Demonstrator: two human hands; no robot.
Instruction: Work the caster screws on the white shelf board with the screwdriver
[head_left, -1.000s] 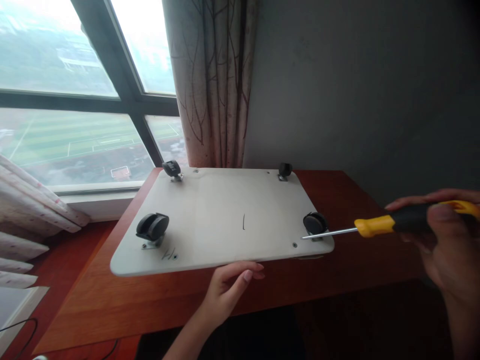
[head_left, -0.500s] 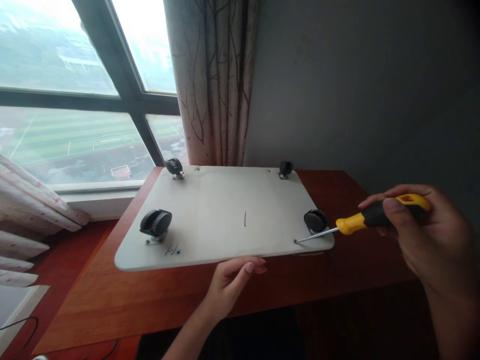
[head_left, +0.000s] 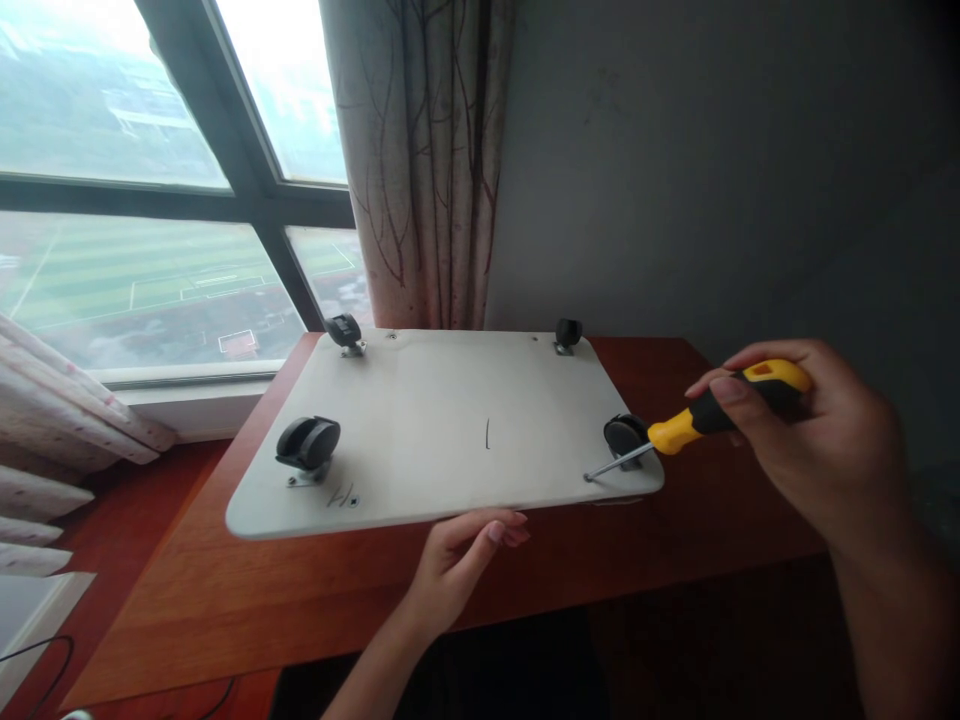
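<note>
My right hand [head_left: 817, 440] is closed around the handle of a yellow and black screwdriver [head_left: 712, 408]. Its metal tip meets a small screw hole [head_left: 587, 478] near the front right corner of a white board [head_left: 450, 430], and the shaft slopes down to the left. Against the board's front edge, my left hand [head_left: 457, 565] rests with curled fingers, thumb towards me. On the board's upper face stand black casters: front left [head_left: 307, 445], front right [head_left: 625, 435], back left [head_left: 344, 332] and back right [head_left: 568, 333].
The board lies on a reddish-brown wooden table [head_left: 225, 590]. Behind it hang a patterned curtain [head_left: 427, 170] and a grey wall [head_left: 637, 170]. A window [head_left: 172, 270] is at the left, with another curtain [head_left: 60, 410] below it. A dark cable [head_left: 64, 650] runs at lower left.
My right hand has swung left and slightly up, so the screwdriver stands steeper, its tip still at the same spot. My left hand stays at the board's edge. The view has shifted slightly.
</note>
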